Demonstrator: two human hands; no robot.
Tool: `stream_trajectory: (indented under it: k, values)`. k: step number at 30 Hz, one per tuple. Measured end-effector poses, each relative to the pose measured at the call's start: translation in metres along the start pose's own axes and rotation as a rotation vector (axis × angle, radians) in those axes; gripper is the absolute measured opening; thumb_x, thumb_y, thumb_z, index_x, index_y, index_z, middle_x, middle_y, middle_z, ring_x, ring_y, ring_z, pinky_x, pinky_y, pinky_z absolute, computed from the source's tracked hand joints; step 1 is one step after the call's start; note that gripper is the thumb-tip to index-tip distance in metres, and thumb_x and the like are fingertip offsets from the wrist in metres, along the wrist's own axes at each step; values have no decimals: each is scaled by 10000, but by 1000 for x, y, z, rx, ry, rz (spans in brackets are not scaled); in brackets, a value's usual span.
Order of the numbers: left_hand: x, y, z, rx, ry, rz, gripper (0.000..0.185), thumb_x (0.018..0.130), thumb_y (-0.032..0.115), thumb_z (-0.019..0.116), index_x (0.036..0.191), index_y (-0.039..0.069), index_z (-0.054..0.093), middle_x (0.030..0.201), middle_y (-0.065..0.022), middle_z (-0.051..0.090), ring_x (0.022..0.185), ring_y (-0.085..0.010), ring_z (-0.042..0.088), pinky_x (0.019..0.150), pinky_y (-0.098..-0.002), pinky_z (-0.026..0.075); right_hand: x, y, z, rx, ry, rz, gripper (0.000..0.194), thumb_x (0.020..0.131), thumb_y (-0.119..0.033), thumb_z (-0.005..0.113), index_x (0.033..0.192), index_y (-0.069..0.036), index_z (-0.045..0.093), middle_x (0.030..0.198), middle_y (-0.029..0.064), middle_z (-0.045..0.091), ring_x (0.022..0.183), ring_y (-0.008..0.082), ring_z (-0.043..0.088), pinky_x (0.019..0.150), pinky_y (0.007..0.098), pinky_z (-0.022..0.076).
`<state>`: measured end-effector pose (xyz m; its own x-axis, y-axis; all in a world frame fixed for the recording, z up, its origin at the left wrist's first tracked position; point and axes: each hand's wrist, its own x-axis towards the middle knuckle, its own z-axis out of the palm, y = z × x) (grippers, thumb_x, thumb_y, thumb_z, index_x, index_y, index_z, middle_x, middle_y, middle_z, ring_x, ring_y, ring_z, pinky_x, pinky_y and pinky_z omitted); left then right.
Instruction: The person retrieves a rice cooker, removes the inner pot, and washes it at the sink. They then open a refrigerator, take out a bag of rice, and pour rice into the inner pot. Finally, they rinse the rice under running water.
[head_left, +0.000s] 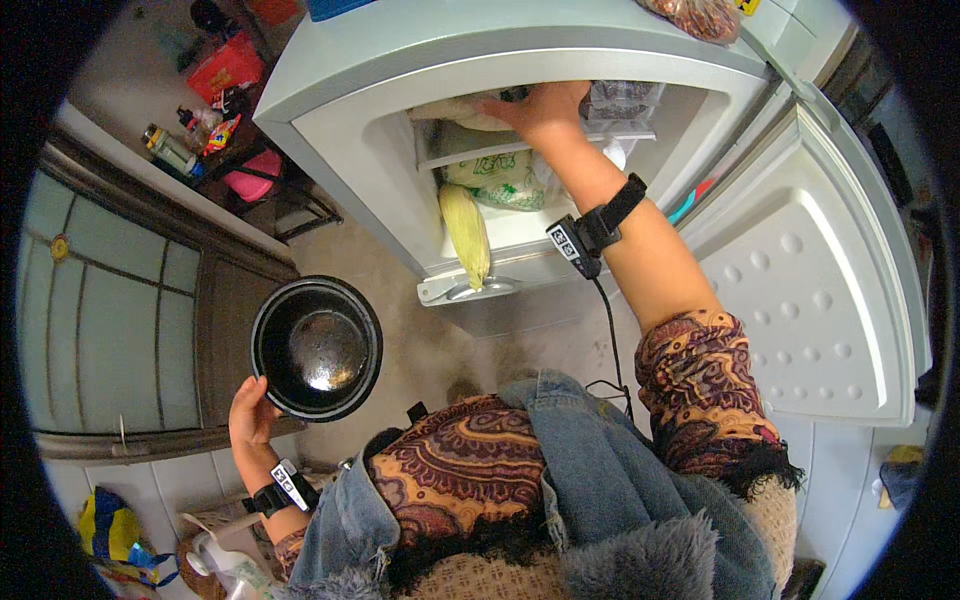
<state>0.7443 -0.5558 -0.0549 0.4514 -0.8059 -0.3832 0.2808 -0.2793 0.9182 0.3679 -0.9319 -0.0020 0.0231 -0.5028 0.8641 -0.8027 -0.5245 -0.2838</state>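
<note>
A round black pot (289, 360) with a glossy inside is gripped at its rim by my left hand (253, 412), out to the left over the floor. My right hand (544, 112) reaches into the open refrigerator compartment (390, 150), above the shelf (480, 154). Its fingertips are partly hidden, so whether it grips anything does not show. Beside it lie a pale wrapped item (450, 112) and dark items in clear packaging (622, 97). Under the shelf, an ear of corn in its husk (465, 232) leans out over the front edge next to a green-printed plastic bag (499, 180).
The refrigerator door (810, 300) swings wide on the right. A bag of reddish-brown food (697, 19) rests on the refrigerator top. Bottles (169, 146) stand on a dark rack at the left, above a cabinet with glass panels (112, 315). A black cable (611, 322) hangs from my right wrist strap.
</note>
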Motion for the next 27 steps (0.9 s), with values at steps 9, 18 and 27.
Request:
stream_trajectory:
  k: [9, 18, 27]
  values:
    - [-9, 1, -7, -34, 27, -27, 156, 788, 172, 616, 899, 84, 551, 900, -26, 614, 782, -158, 594, 651, -300, 492, 42, 20, 47, -67, -96, -260, 376, 793, -250, 521, 1121, -65, 532, 1153, 140, 523, 1096, 322, 457, 904, 422, 366]
    - [-13, -6, -10, -23, 79, -35, 140, 788, 194, 613, 871, 105, 544, 857, -17, 614, 732, -148, 591, 586, -289, 477, 11, 8, 18, 595, -169, 324, 405, 805, -250, 524, 1186, -128, 461, 1257, 70, 440, 1124, 240, 414, 908, 380, 342]
    - [-4, -4, 1, -48, 6, -12, 126, 797, 179, 597, 868, 93, 538, 819, -6, 616, 653, -120, 590, 478, -253, 465, 0, 3, -11, 1388, -183, 618, 418, 735, -210, 641, 1112, -101, 498, 1113, 57, 533, 993, 222, 503, 837, 349, 396]
